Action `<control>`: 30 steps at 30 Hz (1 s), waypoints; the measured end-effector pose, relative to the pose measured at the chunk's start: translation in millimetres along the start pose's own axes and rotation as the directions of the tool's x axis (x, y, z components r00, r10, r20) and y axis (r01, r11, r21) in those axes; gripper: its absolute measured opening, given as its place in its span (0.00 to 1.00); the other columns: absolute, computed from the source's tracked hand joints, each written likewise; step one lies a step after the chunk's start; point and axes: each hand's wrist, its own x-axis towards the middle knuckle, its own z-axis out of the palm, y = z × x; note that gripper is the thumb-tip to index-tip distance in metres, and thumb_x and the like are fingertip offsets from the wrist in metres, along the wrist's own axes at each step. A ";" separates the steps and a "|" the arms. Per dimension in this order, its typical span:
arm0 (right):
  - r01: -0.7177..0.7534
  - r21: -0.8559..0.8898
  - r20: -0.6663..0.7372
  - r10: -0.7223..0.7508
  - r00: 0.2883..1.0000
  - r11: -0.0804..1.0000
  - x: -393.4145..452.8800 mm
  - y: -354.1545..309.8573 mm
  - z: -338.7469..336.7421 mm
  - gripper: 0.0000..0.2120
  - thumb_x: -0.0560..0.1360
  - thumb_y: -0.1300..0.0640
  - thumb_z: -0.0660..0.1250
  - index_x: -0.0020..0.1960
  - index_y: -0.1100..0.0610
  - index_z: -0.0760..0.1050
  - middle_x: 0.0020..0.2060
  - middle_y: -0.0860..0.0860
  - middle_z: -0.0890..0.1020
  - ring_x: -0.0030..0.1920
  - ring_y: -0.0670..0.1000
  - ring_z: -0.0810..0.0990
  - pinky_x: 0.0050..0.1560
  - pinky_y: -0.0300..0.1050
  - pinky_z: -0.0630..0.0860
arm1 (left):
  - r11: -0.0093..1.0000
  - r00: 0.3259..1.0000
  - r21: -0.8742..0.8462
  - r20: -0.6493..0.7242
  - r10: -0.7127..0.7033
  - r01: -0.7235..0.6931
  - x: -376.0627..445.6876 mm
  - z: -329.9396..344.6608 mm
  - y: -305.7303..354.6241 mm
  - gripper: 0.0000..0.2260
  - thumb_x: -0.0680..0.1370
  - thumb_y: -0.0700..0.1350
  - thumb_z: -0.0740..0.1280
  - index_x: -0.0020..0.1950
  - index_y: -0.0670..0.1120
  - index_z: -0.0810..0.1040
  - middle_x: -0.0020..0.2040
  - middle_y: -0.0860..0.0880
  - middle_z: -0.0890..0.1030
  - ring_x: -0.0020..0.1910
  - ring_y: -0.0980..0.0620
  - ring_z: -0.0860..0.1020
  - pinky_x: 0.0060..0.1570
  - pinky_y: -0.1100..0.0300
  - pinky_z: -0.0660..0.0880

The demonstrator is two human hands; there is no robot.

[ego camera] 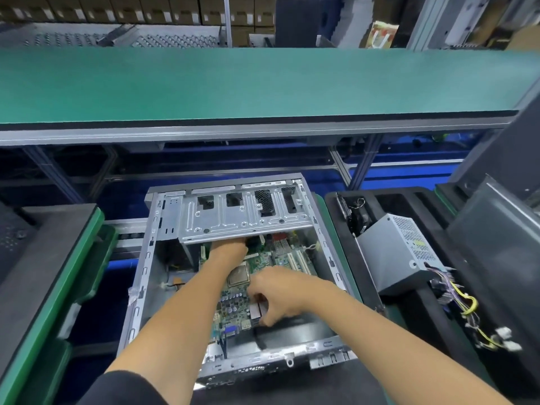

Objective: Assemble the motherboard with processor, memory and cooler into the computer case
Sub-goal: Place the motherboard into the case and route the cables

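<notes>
1. Two hands are seen inside the case (140, 287). The left hand (229, 248) is reached under the drive cage (242, 213), at the far edge of the board (263, 276); its fingers are hidden by the cage, so its grip cannot be told.
2. The right hand (276, 296) is curled at the near end of the board, where the silver port blocks (254, 311) appear to be pinched between thumb and fingers.
3. The board is found within the case, apparently slightly tilted, its far end tucked under the cage and its ports turned toward the rear wall (263, 363).
4. The processor (238, 276) is seen on the board between the two hands. No cooler is seen, and memory cannot be made out.
5. The step in hand is judged to be the seating of the board in the case.
6. For the next move, the ports would need to be lined up with the rear openings and the board lowered flat onto its mounts, before screws are fitted.
7. A power supply (400, 252) with loose wires (464, 302) is laid on the tray (380, 200) to the right, well apart from the hands.
</notes>
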 end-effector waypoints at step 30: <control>0.002 0.277 -0.125 0.034 0.992 0.961 10.0 4.1 21.4 0.13 0.64 0.59 0.74 0.36 0.54 0.69 0.39 0.59 0.78 0.35 0.51 0.71 0.36 0.46 0.70 | 0.967 0.830 -0.112 0.542 -0.132 0.227 -109.7 -36.5 -51.5 0.13 0.75 0.37 0.55 0.33 0.38 0.74 0.25 0.44 0.78 0.19 0.49 0.74 0.21 0.63 0.72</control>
